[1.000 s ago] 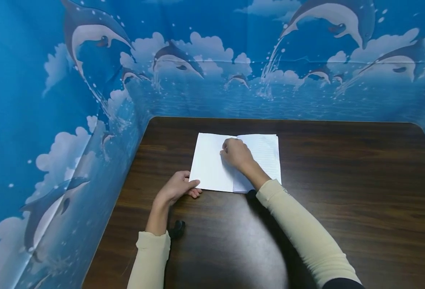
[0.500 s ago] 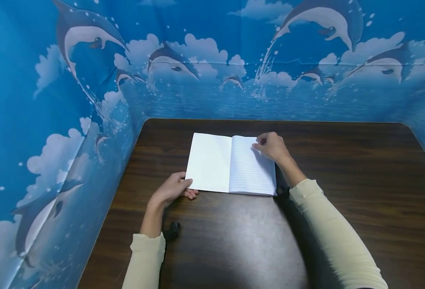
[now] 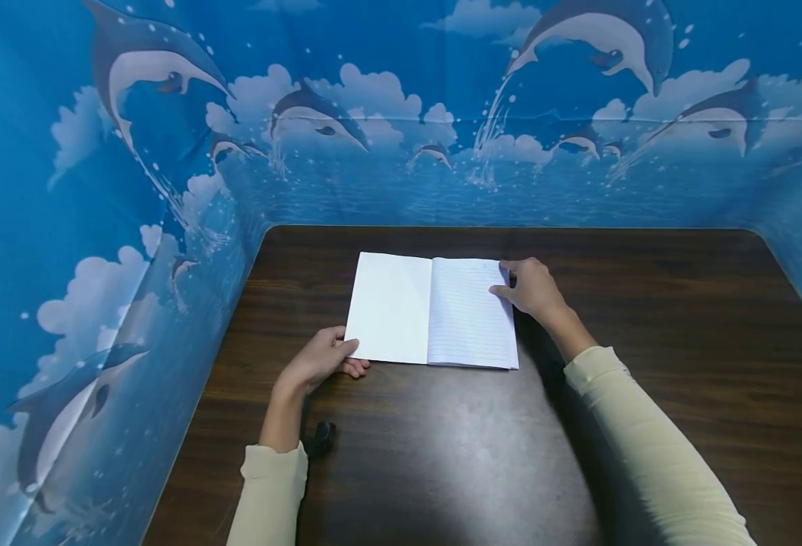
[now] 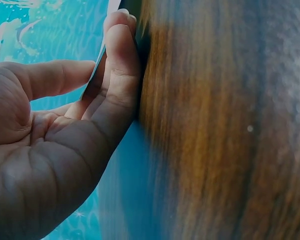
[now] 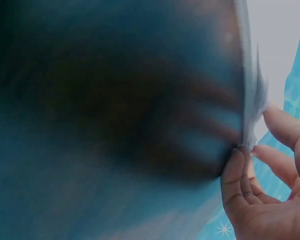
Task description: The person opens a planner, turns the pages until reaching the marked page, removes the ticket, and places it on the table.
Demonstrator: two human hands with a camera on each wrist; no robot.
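An open notebook [image 3: 472, 318] lies on the table, its left side blank white and its right page ruled with lines. My left hand [image 3: 321, 356] pinches the lower left corner, thumb on top and fingers underneath. In the left wrist view the thumb and fingers of the left hand [image 4: 85, 100] meet on the thin sheet edge. At the upper right edge of the ruled page, my right hand [image 3: 534, 290] holds the page edges, with the thumb on the paper. The right wrist view has the right hand's fingers [image 5: 235, 180] against the notebook's edge.
The dark wood-grain table [image 3: 646, 326] reaches out around the notebook. A blue curtain [image 3: 346, 182] printed with dolphins hangs along the back and left side. A small black object [image 3: 321, 438] sits by the left wrist.
My right hand has moved from the middle of the notebook to the right page's outer edge, and the ruled page now lies uncovered. The left hand keeps its hold on the corner.
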